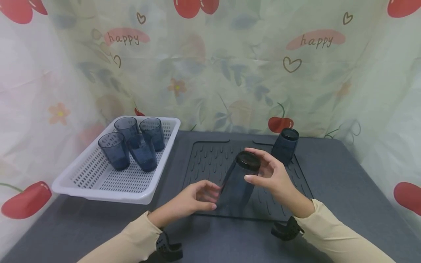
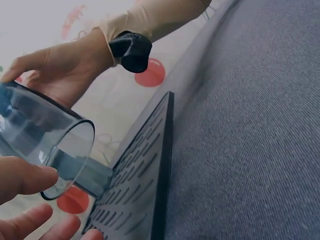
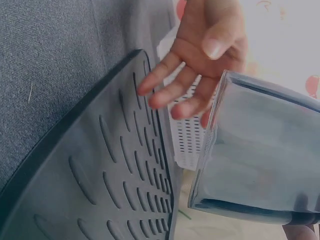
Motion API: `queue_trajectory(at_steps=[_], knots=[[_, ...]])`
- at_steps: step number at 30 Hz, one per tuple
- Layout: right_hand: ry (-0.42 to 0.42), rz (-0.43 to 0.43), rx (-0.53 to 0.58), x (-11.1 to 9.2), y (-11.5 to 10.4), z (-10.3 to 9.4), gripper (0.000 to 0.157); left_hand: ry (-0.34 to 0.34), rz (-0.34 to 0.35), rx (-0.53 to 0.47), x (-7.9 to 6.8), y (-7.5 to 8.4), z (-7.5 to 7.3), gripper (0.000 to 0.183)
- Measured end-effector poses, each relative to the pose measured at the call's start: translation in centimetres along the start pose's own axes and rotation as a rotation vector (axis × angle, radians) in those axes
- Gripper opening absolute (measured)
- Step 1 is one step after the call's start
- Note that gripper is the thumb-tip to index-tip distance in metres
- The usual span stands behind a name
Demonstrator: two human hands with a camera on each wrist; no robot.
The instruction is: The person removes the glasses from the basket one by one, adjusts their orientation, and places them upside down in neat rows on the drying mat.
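Observation:
A blue-tinted drinking glass (image 1: 240, 182) is held upside down and tilted above the dark ridged drying mat (image 1: 205, 166). My right hand (image 1: 271, 173) grips it near its thick base, thumb and fingers on opposite sides. Beside the rim is my left hand (image 1: 197, 197), its fingers loosely bent and parted. In the right wrist view a gap shows between the left palm and most of the glass (image 3: 260, 150); whether a fingertip touches the rim I cannot tell. Another blue glass (image 1: 285, 148) stands upside down at the mat's back right corner.
On the left sits a white perforated plastic basket (image 1: 108, 197), holding several upright blue glasses (image 1: 115, 153). A grey cloth covers the table (image 1: 345, 182). Behind it hangs a patterned curtain (image 1: 210, 73). Black camera mounts (image 1: 287, 230) are strapped at both wrists.

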State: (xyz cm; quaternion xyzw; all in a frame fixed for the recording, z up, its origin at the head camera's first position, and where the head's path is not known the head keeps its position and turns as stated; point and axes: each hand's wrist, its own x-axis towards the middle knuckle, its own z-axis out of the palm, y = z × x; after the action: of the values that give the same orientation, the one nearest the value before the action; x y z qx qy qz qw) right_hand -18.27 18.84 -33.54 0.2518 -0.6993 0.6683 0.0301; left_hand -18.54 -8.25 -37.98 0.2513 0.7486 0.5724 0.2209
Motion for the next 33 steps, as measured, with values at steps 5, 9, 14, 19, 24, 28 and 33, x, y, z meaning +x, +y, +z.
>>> queue_trajectory(at_steps=[5, 9, 14, 19, 24, 28, 33], knots=[[0.01, 0.015, -0.011, 0.1, -0.1, -0.1, 0.064, -0.036, -0.039, 0.0, -0.3, -0.3, -0.3, 0.046], [0.014, 0.025, -0.012, 0.3, -0.2, -0.2, 0.066, -0.06, -0.056, 0.002, -0.5, -0.4, -0.4, 0.047], [0.021, 0.031, -0.022, 0.7, -0.3, -0.7, 0.067, -0.079, -0.072, -0.002, -0.7, -0.3, -0.6, 0.048], [0.041, 0.033, -0.064, 1.4, -0.6, -1.3, 0.068, -0.078, -0.075, 0.006, -0.8, -0.3, -0.8, 0.047], [0.062, 0.058, -0.071, 2.3, -1.0, -1.9, 0.069, -0.076, -0.076, 0.014, -0.9, -0.1, -0.9, 0.047], [0.078, 0.086, -0.107, 3.1, -1.3, -2.3, 0.069, -0.076, -0.073, 0.012, -1.0, 0.1, -0.9, 0.046], [0.098, 0.111, -0.181, 4.1, -1.4, -2.8, 0.069, -0.076, -0.07, 0.009, -1.1, 0.4, -1.0, 0.047]])
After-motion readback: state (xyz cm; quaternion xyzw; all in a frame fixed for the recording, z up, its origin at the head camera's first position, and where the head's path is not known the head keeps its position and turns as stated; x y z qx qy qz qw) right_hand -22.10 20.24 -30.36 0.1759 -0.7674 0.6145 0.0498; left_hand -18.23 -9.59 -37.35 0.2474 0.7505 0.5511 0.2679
